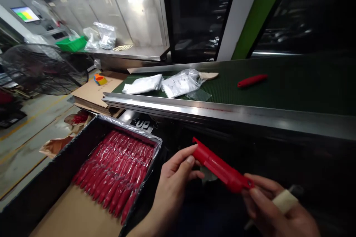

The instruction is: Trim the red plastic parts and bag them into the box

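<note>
A red plastic handle (219,166) is held slantwise between my two hands, in front of the conveyor's edge. My left hand (175,176) pinches its upper left end between thumb and fingers. At the lower right end, where a small hole shows, my right hand (275,203) is closed on it. A pale, tape-like wrapped tool (285,200) with a dark end also lies in my right hand; its kind is not clear. To the left, a lined box (160,144) contains rows of red handles (119,166) in clear plastic bags.
On the green conveyor belt (292,92) lie another red handle (252,80), white plastic bags (180,82) and a beige piece (210,76). Its metal rail (222,113) runs across in front. Cardboard (101,89) with a tape roll (100,79) and a fan (44,68) stand at left.
</note>
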### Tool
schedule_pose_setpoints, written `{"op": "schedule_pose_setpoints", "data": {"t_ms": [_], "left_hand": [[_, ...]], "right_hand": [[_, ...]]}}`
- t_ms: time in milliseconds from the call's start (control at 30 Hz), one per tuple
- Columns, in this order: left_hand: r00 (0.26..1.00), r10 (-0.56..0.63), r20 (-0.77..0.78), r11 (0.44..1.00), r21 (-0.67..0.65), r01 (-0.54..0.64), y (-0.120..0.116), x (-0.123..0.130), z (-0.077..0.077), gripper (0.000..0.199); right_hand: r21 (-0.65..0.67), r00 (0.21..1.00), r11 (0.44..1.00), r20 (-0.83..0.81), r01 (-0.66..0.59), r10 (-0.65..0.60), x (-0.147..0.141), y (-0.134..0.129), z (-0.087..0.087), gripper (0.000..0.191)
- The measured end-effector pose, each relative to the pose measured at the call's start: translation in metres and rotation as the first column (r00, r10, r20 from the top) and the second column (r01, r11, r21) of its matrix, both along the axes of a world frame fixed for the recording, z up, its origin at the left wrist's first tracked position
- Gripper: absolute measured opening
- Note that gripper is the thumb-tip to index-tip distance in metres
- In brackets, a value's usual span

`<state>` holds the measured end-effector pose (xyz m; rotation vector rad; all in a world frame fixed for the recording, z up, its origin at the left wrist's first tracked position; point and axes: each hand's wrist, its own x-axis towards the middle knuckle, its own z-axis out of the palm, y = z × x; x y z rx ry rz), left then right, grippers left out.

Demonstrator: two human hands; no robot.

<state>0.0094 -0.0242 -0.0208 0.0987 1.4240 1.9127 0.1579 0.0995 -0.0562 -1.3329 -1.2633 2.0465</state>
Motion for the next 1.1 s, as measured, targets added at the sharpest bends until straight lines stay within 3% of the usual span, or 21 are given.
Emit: {"op": "schedule_pose_setpoints", "data": {"t_ms": [67,167,333,733,833,933,1100], "left_hand": [[1.0,-0.024,-0.016,1.0,-0.011,0.024,-0.002,0.001,-0.001,0.029],[0.998,-0.059,-0.012,0.997,-0.043,0.059,-0.003,0.003,0.001,0.027],[0.996,-0.083,0.034,0.994,-0.072,0.085,-0.005,0.006,0.004,0.029],[0.998,-0.02,0.061,0.993,-0.118,0.027,-0.003,0.004,-0.005,0.03],[0.998,-0.026,0.062,0.993,-0.117,0.033,-0.004,0.004,-0.008,0.03],[0.999,-0.036,0.028,0.993,-0.107,0.039,-0.004,0.004,-0.011,0.03],[1.0,-0.002,0.03,0.995,-0.101,0.005,-0.001,0.006,-0.015,0.029]], "right_hand": [[-0.098,0.998,0.995,-0.068,-0.001,-0.006,0.005,0.005,-0.002,0.05],[-0.143,0.993,0.99,-0.117,-0.01,-0.007,0.009,0.007,-0.003,0.048],[-0.118,0.985,0.992,-0.172,-0.037,0.016,0.007,0.006,0.001,0.041],[-0.142,0.987,0.989,-0.162,-0.032,0.009,-0.006,0.001,0.014,0.039],[-0.052,0.985,0.997,-0.166,-0.05,0.041,-0.006,0.0,0.013,0.036],[0.131,0.987,0.987,-0.122,-0.091,0.107,-0.003,-0.002,0.01,0.035],[0.413,0.981,0.897,-0.029,-0.161,0.19,-0.004,-0.007,0.012,0.032]]}}
